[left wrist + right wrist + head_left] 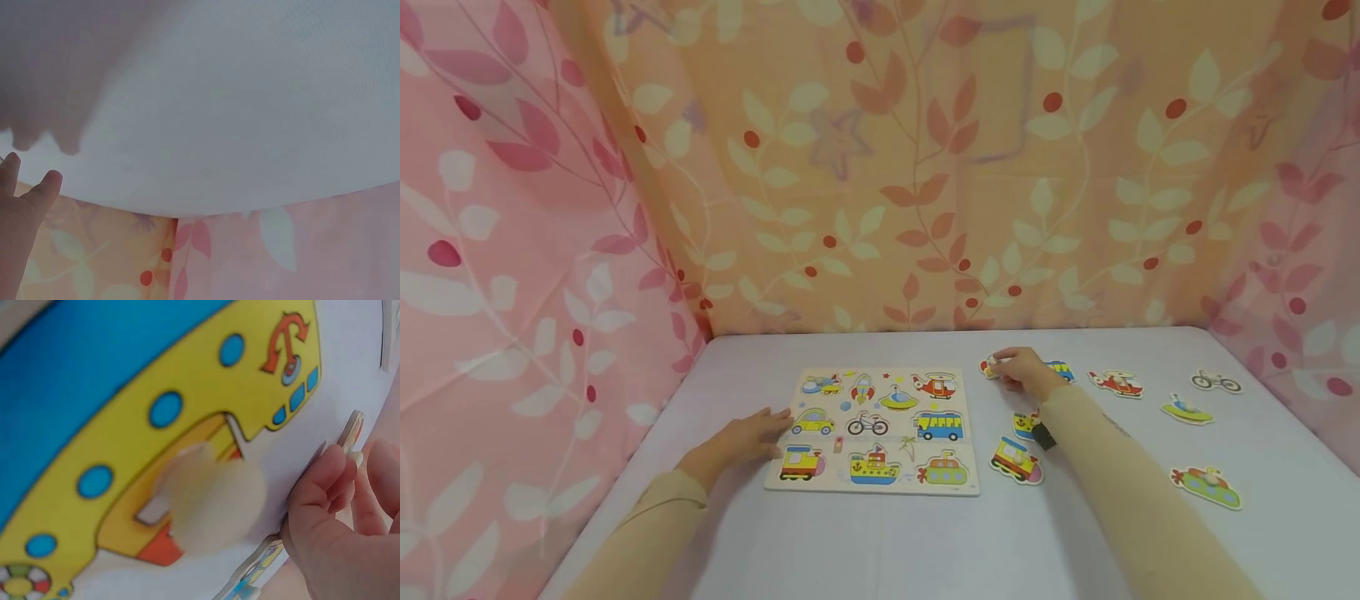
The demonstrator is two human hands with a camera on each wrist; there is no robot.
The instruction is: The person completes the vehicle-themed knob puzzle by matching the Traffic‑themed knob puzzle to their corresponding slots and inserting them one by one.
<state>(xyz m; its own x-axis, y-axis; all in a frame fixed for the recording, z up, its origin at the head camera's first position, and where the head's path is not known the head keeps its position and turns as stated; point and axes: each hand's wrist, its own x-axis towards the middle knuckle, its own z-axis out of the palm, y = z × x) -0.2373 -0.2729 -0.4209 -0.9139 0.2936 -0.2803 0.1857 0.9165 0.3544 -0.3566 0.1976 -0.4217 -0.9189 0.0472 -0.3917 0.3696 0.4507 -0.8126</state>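
My right hand (1028, 372) is at the far side of the table, fingers curled at a small puzzle piece (988, 367) with red on it. In the right wrist view a pale knob on that piece (351, 432) sits between thumb and fingertips; its picture is mostly hidden. Below that wrist lie a ship piece (1024, 425) and a train piece (1017, 461); a bus piece (1060, 370) is partly behind the hand. My left hand (741, 443) has its fingers extended at the left edge of the vehicle puzzle board (880, 487).
Farther right on the white table (910, 550) lie a helicopter piece (1116, 384), a flying saucer piece (1187, 411), a bicycle piece (1217, 382) and a submarine piece (1208, 487). Flower-patterned curtains (880, 183) enclose the table at the back and sides.
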